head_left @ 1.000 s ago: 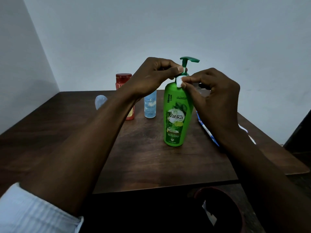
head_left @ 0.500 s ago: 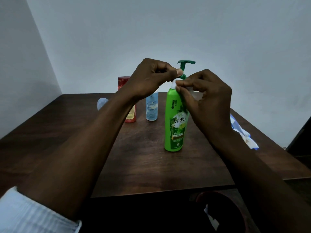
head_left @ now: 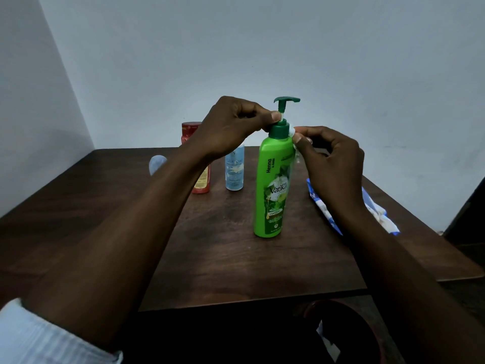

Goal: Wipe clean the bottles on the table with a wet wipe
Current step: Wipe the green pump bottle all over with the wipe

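A tall green pump bottle (head_left: 273,179) stands upright in the middle of the dark wooden table (head_left: 105,219). A white wet wipe (head_left: 292,131) is wrapped behind the bottle's neck, just above the dark green collar. My left hand (head_left: 231,127) pinches one end of the wipe at the left of the pump stem. My right hand (head_left: 333,164) pinches the other end against the right side of the collar. A red bottle (head_left: 202,182) and a small light-blue bottle (head_left: 234,169) stand behind, partly hidden by my left forearm.
A blue and white wet wipe pack (head_left: 378,211) lies on the table's right side, behind my right forearm. A small pale rounded object (head_left: 157,164) sits at the back left. A dark red bin (head_left: 341,334) stands on the floor below the table's front edge.
My right hand has shifted from the front of the collar to its right side, drawing the wipe round the neck. The dark green collar now shows. The bottle has turned slightly.
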Demonstrator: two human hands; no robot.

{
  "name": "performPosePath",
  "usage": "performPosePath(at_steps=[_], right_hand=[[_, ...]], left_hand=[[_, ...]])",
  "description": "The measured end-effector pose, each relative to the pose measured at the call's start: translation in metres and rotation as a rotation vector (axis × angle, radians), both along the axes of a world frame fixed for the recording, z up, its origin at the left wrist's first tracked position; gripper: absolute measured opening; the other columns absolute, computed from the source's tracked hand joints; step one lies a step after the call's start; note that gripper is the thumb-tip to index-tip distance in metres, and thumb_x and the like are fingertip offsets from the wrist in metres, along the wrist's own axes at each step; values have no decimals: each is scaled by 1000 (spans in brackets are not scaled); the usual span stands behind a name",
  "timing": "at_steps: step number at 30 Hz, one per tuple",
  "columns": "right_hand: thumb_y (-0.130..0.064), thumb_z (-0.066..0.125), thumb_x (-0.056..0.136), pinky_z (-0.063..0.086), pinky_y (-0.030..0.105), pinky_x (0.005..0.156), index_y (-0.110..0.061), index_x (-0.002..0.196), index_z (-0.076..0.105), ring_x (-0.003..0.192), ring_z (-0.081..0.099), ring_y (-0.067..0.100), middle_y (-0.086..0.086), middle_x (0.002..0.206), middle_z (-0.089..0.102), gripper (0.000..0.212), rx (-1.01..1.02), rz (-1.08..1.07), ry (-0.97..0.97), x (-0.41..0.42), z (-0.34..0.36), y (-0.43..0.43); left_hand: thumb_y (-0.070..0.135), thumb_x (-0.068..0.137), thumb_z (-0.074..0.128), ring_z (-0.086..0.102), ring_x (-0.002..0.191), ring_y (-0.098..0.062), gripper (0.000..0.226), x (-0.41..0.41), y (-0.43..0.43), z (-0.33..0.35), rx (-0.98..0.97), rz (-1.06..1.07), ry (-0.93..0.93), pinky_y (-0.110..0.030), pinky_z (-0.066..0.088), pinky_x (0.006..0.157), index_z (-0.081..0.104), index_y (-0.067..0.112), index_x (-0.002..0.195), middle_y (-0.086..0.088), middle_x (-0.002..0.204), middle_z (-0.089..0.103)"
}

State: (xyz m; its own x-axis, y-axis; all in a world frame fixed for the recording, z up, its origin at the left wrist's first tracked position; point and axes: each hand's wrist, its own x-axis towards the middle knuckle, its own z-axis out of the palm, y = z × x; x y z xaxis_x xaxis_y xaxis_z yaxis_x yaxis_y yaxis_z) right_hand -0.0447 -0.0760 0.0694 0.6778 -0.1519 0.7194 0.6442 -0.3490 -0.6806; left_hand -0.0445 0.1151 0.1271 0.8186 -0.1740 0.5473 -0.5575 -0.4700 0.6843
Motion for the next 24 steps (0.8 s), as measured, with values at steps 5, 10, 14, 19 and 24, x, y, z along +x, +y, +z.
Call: performPosePath(at_steps=[5, 10, 14, 19, 24], right_hand=[[-29, 74, 90, 56, 23, 79, -21, 99, 79, 86, 70, 5, -8, 92, 76, 13, 38, -7, -23, -2, -1, 2], [-23, 73, 91, 56, 19, 76, -14, 101, 77, 90, 69, 4, -4, 95, 74, 14, 2, -24, -155, -10, -6, 7], [-16, 73, 92, 57, 32, 78, -9, 104, 76, 93, 68, 10, 3, 99, 71, 14, -145, -8, -314, -10, -10, 12], [-6, 68, 92, 51, 33, 84, -10, 115, 74, 101, 62, 24, 10, 109, 66, 24, -382, -21, -406, 0, -14, 17], [-6, 68, 89, 49, 33, 76, -9, 109, 76, 97, 59, 28, 11, 106, 65, 21, -591, 18, -435, 6, -28, 28]], left_hand=[[41, 93, 68, 71, 92, -5, 22, -3, -1, -2, -8, 23, 6, -21, 50, 90, 81, 23, 95, 7, 89, 78], [43, 84, 77, 70, 88, 4, 21, -4, -5, -3, -14, 40, -34, -20, 52, 84, 81, 23, 91, 16, 92, 77], [42, 81, 81, 73, 82, -6, 23, 5, -4, -3, -38, 81, -24, -25, 57, 83, 80, 20, 87, 8, 89, 78], [32, 88, 76, 70, 73, 2, 22, 11, -2, 2, -72, 54, 83, -15, 55, 64, 76, 10, 92, -2, 101, 77], [45, 87, 75, 64, 69, -8, 20, 22, 1, 2, -56, 69, 212, -34, 44, 71, 68, 26, 86, 3, 100, 76]])
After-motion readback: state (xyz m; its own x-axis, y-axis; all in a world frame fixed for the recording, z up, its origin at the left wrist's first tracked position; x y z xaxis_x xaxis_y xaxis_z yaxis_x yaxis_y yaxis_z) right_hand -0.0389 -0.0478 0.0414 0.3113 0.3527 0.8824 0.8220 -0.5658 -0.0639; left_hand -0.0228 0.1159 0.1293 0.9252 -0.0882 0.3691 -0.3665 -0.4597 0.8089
